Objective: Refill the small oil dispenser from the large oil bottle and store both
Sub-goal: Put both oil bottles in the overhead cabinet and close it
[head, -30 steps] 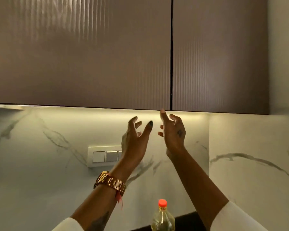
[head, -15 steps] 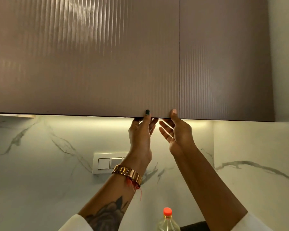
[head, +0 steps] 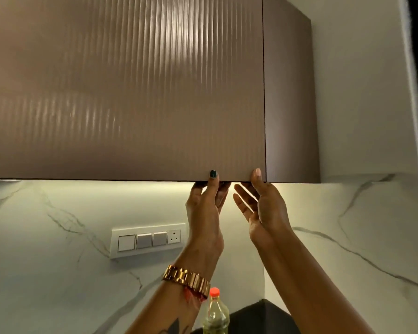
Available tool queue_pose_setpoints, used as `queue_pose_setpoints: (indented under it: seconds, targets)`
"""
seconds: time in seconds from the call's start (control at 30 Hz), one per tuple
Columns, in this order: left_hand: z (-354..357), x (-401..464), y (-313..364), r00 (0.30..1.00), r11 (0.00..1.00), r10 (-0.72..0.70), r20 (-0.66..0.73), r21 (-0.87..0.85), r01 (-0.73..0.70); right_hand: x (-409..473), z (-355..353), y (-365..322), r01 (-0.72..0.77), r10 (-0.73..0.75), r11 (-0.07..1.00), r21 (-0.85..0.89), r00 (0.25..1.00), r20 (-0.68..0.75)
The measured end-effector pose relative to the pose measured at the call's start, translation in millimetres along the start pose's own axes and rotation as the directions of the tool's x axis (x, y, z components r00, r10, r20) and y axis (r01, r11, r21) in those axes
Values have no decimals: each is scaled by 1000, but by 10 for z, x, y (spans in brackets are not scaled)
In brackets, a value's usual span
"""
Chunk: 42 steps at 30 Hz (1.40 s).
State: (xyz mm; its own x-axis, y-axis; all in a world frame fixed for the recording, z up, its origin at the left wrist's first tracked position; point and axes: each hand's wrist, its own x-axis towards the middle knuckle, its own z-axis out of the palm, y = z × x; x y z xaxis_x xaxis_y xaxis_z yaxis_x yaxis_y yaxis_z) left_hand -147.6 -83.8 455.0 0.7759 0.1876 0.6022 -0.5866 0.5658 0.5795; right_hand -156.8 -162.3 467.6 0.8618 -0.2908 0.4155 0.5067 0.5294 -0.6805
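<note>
under the lower right corner of a ribbed brown cabinet door (head: 130, 92), the left hand (head: 206, 213) hooks its fingers behind the edge; the right hand (head: 263, 210) rests loosely open beside it. below, a red-capped clear plastic oil bottle (head: 215, 314) stands; likely heavy, slick, best gripped around the body.

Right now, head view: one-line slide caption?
Both hands at the cabinet door's bottom edge; oil bottle below.
</note>
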Motion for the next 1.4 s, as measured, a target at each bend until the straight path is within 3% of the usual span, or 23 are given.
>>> queue_pose_setpoints:
  seconds: [0.3,0.63,0.97,1.4]
  targets:
    - [145,-632,469,995,991,-15,101,-134,29,-833,-7,-459,105,-106,990,-98,994,-11]
    - [183,-1391,1261,993,974,-75,95,-204,93,-1895,213,-825,214,-209,966,-145,977,49]
    - [-41,-1927,2039,994,984,-73,76,-159,85,-2800,636,-929,383,-359,892,-238,923,140]
    - [-611,-2306,2938,982,987,-153,107,-23,157,-3836,1399,-822,478,-438,824,-304,878,194]
